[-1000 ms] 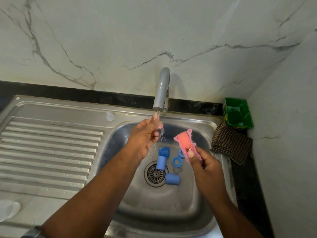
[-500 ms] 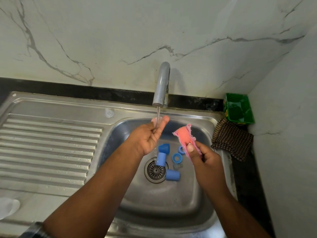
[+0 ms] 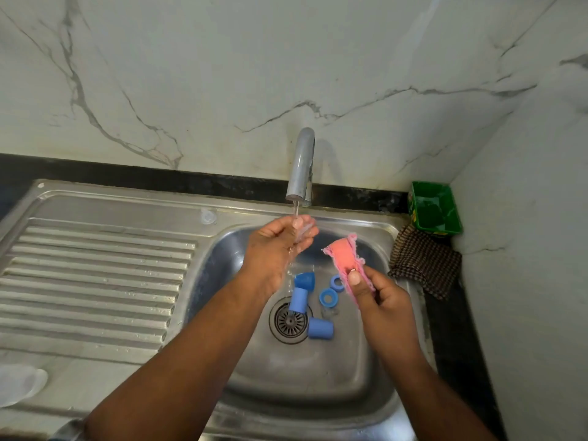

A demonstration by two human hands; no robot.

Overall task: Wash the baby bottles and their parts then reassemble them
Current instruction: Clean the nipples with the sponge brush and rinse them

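Observation:
Several blue bottle parts lie in the steel sink [image 3: 318,386] by the drain: a dome cap [image 3: 304,279], two cylinders [image 3: 298,299] [image 3: 320,328] and two rings [image 3: 328,296] [image 3: 336,282]. A small clear piece [image 3: 329,311] lies between them. My left hand [image 3: 276,249] is cupped, palm up, under the running tap [image 3: 300,167], and I see nothing plainly in it. My right hand [image 3: 381,300] pinches a pink scrubber [image 3: 345,259] upright over the right side of the basin.
A ribbed drainboard [image 3: 95,281] lies left of the basin, with a clear item [image 3: 19,383] at its front left corner and a small clear piece [image 3: 208,215] on the rim. A green tub [image 3: 434,208] and checked cloth [image 3: 426,262] fill the right corner by the wall.
My left hand has risen a little closer to the spout and stays in the stream. The right hand with the pink scrubber has barely moved.

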